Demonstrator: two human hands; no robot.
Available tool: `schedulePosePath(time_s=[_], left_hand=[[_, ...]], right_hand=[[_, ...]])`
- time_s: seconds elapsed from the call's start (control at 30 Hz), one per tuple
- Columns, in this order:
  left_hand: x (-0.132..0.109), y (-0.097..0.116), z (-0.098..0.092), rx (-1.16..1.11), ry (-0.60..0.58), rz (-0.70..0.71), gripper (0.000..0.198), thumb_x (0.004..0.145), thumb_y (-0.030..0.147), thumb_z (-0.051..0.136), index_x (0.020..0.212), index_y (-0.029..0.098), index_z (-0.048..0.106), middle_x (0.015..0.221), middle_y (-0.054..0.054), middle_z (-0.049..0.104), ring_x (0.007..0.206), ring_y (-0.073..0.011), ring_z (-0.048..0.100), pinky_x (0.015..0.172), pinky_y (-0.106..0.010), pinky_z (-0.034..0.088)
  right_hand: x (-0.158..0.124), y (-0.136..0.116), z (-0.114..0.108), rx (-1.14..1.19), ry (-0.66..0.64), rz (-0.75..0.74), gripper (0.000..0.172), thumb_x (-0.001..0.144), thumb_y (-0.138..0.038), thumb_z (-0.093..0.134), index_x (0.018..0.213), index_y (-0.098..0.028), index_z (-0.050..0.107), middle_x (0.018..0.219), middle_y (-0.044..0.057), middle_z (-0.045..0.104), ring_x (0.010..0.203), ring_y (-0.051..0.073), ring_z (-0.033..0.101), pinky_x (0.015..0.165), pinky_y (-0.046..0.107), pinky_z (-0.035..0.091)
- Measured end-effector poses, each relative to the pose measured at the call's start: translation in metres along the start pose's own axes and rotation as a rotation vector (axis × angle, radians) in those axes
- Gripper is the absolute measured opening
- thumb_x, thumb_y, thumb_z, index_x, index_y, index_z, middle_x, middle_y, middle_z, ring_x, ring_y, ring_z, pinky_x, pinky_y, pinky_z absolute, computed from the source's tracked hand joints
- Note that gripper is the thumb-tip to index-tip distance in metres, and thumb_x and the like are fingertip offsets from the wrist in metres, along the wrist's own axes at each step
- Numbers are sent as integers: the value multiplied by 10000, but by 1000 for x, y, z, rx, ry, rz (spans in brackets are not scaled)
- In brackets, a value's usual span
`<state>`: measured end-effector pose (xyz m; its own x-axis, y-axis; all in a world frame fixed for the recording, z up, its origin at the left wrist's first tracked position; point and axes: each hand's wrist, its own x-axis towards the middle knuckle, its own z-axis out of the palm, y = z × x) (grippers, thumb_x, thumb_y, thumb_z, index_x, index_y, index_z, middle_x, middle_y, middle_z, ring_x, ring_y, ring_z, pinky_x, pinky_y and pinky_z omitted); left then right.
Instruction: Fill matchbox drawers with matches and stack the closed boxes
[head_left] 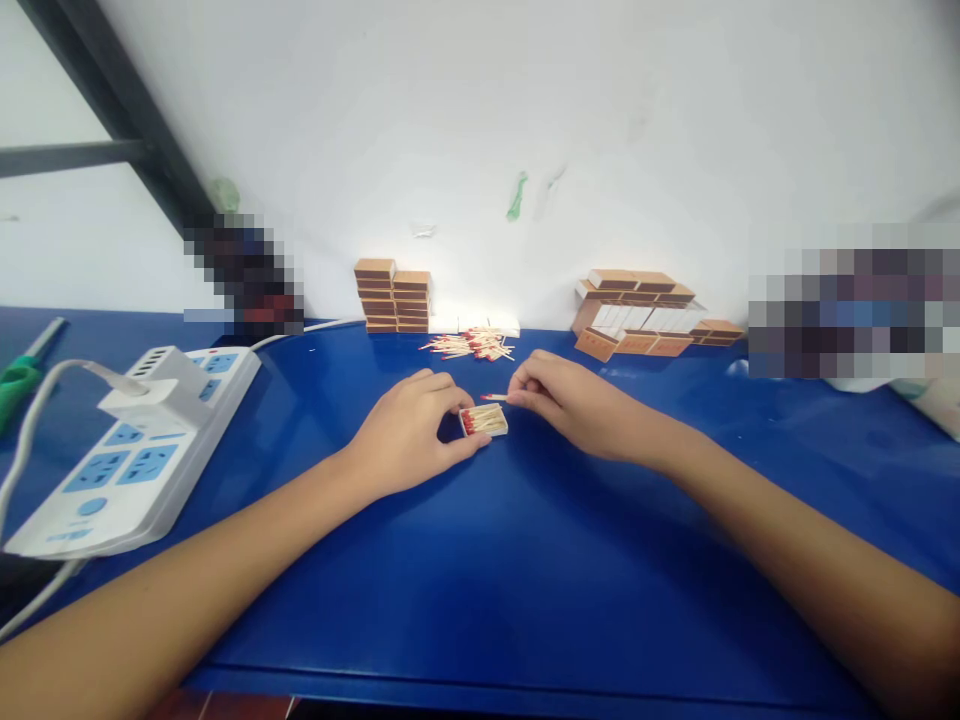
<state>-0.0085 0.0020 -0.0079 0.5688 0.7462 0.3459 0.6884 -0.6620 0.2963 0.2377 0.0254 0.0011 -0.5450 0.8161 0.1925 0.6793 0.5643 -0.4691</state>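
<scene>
A small white matchbox tray (504, 428) holds several red-headed matches (484, 417) lying side by side. My left hand (416, 425) grips this tray by its sides, thumb at the front and fingers behind. Just right of it, my right hand (559, 395) pinches one match (493, 397) between thumb and fingertips. That match is level, its red head pointing left above the tray's far edge. Beyond both hands, a loose heap of matches (472, 344) lies on the blue table (480, 580).
Stacked matchboxes (394, 300) stand at the wall, left of the heap. A larger pile of boxes (637, 315) leans there on the right. On the left lie a white power strip (142, 450) with a plugged-in adapter (161, 390) and a green-handled tool (22, 375).
</scene>
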Motion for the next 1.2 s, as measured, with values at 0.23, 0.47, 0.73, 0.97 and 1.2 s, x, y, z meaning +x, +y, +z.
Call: schedulePosePath(time_s=[0.23, 0.47, 0.73, 0.97, 1.2], left_hand=[[2, 0, 1, -11, 1, 10, 277, 922, 477, 709, 965, 204, 705, 920, -35, 692, 868, -221, 596, 788, -372, 475], [1, 1, 0, -28, -4, 6, 264, 913, 464, 723, 969, 207, 708, 930, -31, 690, 878, -221, 593, 786, -371, 475], [0, 1, 0, -33, -8, 3, 258, 907, 455, 734, 986, 210, 716, 947, -35, 700, 889, -224, 600, 797, -369, 477], [1, 0, 0, -15, -10, -5, 269, 911, 450, 728, 1007, 198, 723, 969, -38, 701, 899, -223, 600, 805, -373, 486], [1, 2, -1, -40, -17, 15, 247, 911, 434, 734, 999, 204, 719, 998, -38, 710, 912, -222, 607, 829, -377, 498]], right_hand=[[-6, -27, 2, -11, -124, -34, 141, 1037, -264, 513, 941, -210, 601, 1029, 62, 612, 826, 179, 586, 743, 322, 450], [-6, -21, 1, 35, -102, -29, 143, 1030, -280, 538, 919, -214, 599, 989, 46, 624, 822, 174, 582, 722, 311, 431], [-2, -12, 2, 150, -85, -19, 171, 1016, -327, 559, 927, -203, 635, 921, 36, 634, 796, 166, 571, 732, 307, 437], [7, 18, -3, 159, 14, 69, 217, 1014, -376, 553, 934, -197, 645, 866, 37, 638, 749, 180, 557, 690, 316, 433], [30, 42, 22, -91, 208, 61, 99, 982, -244, 604, 902, -187, 600, 962, 66, 621, 816, 191, 569, 735, 323, 421]])
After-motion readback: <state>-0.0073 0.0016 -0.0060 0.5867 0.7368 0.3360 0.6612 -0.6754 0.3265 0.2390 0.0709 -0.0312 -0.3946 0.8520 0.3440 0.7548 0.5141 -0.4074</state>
